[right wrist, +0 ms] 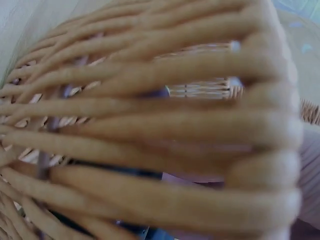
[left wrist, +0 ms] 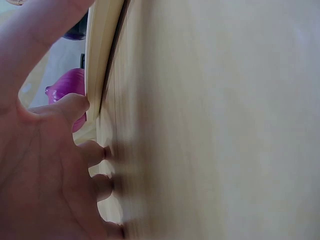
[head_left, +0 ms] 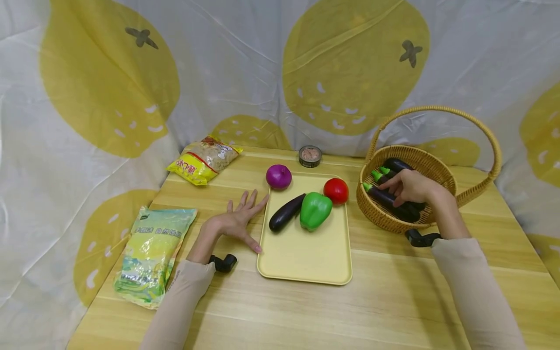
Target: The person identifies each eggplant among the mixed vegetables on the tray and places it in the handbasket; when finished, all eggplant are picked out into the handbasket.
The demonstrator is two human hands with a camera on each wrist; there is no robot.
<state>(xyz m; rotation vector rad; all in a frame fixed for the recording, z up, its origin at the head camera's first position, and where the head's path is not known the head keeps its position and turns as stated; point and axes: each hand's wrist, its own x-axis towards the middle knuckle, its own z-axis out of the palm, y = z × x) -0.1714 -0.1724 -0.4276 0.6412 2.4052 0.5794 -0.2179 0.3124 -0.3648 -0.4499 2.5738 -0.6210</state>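
My left hand (head_left: 236, 221) is spread beside the yellow tray (head_left: 306, 262), fingertips down on the table, thumb and index finger at the tray's left edge. On the tray lie an eggplant (head_left: 286, 213), a green bell pepper (head_left: 316, 211) and a red tomato (head_left: 336, 191). A purple onion (head_left: 278, 177) sits by the tray's far left corner. Inside the wicker basket (head_left: 378, 216), my right hand (head_left: 411, 187) pinches the nearest eggplant (head_left: 375, 193) among several. In the right wrist view the basket's weave (right wrist: 150, 120) hides most of the hand.
A yellow snack bag (head_left: 205, 160) lies at the back left, a green-and-yellow packet (head_left: 153, 253) at the left edge. A small round tin (head_left: 310, 156) stands behind the tray. The basket's tall handle (head_left: 437, 109) arches over it. A patterned curtain (head_left: 245, 63) hangs behind the table.
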